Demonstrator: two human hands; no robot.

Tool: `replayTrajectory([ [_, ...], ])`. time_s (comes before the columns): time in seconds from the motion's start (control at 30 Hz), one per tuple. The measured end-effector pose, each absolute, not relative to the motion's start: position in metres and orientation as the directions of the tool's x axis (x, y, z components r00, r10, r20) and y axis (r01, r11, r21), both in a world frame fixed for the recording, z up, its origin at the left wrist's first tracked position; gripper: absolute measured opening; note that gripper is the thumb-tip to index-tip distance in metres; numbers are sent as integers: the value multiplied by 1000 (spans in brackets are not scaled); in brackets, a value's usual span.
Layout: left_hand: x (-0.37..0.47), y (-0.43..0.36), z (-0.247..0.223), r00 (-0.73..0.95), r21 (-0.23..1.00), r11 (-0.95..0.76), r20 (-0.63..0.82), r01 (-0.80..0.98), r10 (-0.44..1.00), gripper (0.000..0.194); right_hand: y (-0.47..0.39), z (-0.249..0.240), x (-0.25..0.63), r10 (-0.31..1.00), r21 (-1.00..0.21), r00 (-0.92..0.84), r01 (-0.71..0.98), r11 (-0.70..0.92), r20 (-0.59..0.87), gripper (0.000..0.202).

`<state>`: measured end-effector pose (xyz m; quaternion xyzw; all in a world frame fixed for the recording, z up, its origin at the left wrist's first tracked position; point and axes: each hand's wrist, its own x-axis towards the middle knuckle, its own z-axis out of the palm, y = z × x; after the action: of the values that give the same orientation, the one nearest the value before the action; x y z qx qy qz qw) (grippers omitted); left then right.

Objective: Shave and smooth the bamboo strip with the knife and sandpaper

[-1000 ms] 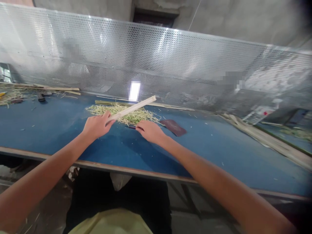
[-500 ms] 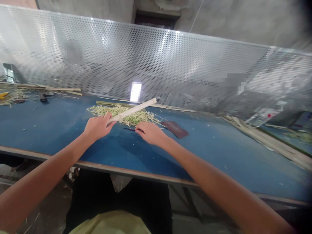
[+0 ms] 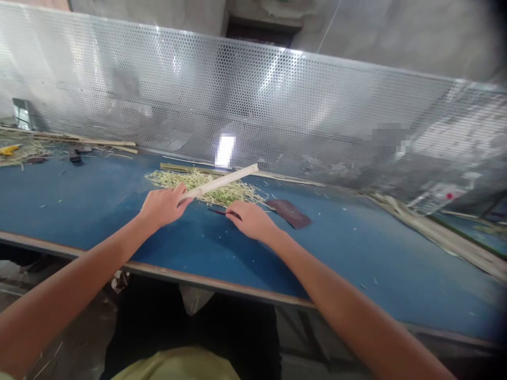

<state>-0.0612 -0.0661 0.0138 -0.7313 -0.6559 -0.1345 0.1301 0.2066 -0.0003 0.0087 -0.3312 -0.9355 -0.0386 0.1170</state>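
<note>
My left hand (image 3: 163,206) is closed around one end of a pale bamboo strip (image 3: 222,181), which slants up and away to the right. Under the strip lies a loose heap of thin pale-green shavings (image 3: 216,196). My right hand (image 3: 252,218) is just right of the heap, its fingers pinched on a thin dark brown piece (image 3: 216,211) seen nearly edge-on. What kind of thing it is stays unclear. A brown sheet like sandpaper (image 3: 290,212) lies flat on the table beyond my right wrist.
The blue tabletop (image 3: 170,253) ends at a perforated metal screen (image 3: 190,95). Long pale strips (image 3: 435,227) lie at the right. At the far left are more shavings, a yellow-handled tool (image 3: 10,150) and a dark object (image 3: 74,155). Another strip (image 3: 186,168) lies behind the heap.
The whole view has shifted slightly to the right. Both hands keep their holds, and the bamboo strip stays at much the same slant.
</note>
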Motion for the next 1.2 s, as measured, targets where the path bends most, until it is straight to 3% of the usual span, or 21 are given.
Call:
replayTrajectory([
  [0.13,-61,-66,13,111,0,-118,354,993,929,37,-7,8,204,522,-28,-816,532,846,246,21],
  [0.5,-62,-62,10,149,-31,-148,346,989,926,35,-12,14,213,664,-241,-692,618,748,283,17],
  [0.73,-62,-60,9,297,-80,-286,231,955,927,38,-20,16,211,754,-394,-567,643,657,332,23],
  [0.93,-64,-57,5,438,-179,-409,184,895,880,36,-21,16,212,698,-259,-497,686,680,515,25],
  [1.2,-63,-61,9,528,-233,-481,225,845,819,24,-17,21,214,721,-106,-597,740,664,351,35],
])
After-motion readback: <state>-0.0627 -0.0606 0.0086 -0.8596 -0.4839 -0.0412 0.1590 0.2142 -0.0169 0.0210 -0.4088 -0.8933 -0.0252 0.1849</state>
